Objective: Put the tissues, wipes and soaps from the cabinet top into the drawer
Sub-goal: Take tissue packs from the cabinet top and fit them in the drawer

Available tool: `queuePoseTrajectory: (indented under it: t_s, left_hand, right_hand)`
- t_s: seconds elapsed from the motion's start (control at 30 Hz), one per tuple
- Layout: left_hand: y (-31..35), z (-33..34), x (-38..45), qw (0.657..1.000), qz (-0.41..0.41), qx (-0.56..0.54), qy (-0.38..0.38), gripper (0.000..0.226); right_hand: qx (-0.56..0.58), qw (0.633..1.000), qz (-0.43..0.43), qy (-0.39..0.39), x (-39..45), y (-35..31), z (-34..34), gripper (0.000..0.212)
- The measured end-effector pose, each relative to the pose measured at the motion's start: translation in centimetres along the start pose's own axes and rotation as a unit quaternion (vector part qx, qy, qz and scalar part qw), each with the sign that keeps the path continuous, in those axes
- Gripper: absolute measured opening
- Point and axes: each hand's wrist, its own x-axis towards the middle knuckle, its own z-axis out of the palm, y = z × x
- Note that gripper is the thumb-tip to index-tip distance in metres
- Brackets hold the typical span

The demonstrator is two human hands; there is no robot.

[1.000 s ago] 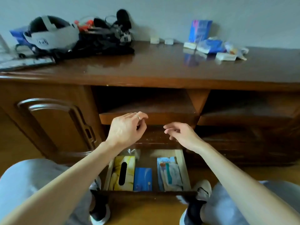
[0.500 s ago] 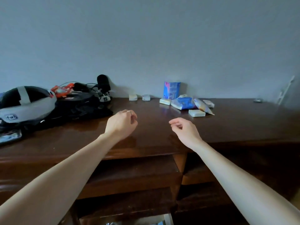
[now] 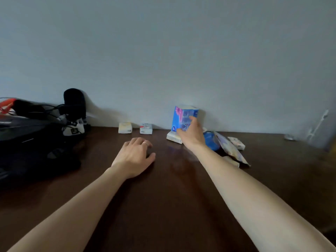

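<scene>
A tall blue tissue pack (image 3: pixel 182 116) stands against the wall at the back of the dark wooden cabinet top (image 3: pixel 163 197). My right hand (image 3: pixel 191 134) is stretched out to it, thumb on its front face and fingers wrapped around its lower right side. Beneath it lies a flat white pack (image 3: pixel 173 138). Two small white soap boxes (image 3: pixel 125 128) (image 3: pixel 146 128) sit to its left by the wall. A blue wipes pack (image 3: pixel 211 141), a printed pouch (image 3: pixel 231 151) and a small white pack (image 3: pixel 237 142) lie to the right. My left hand (image 3: pixel 135 156) rests empty on the top. The drawer is out of view.
A black bag with cables and a black foam-tipped microphone (image 3: pixel 74 104) fills the left end of the cabinet top. A white cable (image 3: pixel 317 125) hangs on the wall at far right, with a small object (image 3: pixel 289 136) below it.
My view rose from the open drawer to the cabinet top. My right hand reached forward onto the blue tissue pack. My left hand settled on the wood.
</scene>
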Motion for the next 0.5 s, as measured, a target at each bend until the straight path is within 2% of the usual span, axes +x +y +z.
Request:
queuePoseTrajectory:
  t_s: [0.13,0.2,0.27,0.4,0.5]
  left_hand:
    - [-0.4,0.9,1.6,0.999,0.023,0.019,0.030,0.054]
    - [-0.5,0.9,2.2,0.999,0.022,0.024,0.038,0.055]
    - [-0.6,1.0,2.6,0.999,0.018,0.026,0.042,0.055]
    - [-0.7,1.0,2.8,0.998,0.012,0.021,0.052,0.057]
    - [-0.4,0.9,2.7,0.997,0.003,0.004,0.081,0.061]
  right_hand:
    - [0.079,0.991,0.099,0.049,6.0,0.4,3.0,0.114]
    - [0.090,0.982,0.163,0.036,7.7,1.1,4.3,0.122]
    - [0.057,0.979,0.194,0.021,8.6,2.0,5.5,0.115]
    - [-0.031,0.980,0.194,0.027,8.8,2.4,6.5,0.099]
    - [-0.049,0.990,0.116,0.060,7.4,1.3,6.0,0.096]
